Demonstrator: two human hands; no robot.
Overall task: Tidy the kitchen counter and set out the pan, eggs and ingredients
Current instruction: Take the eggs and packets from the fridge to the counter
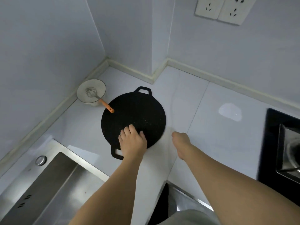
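Left hand flat, fingers relaxed, resting on black pan lying on white tabletop; right hand blurred beside pan, grip unclear; no readable writing

Bare counter right of the pan; bowl with whisk crowds its left.

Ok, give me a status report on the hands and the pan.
Left hand resting on pan, fingers loosely bent. Right hand blurred, empty, beside pan's rim. Whisk in bowl, handle overhanging pan's far edge.
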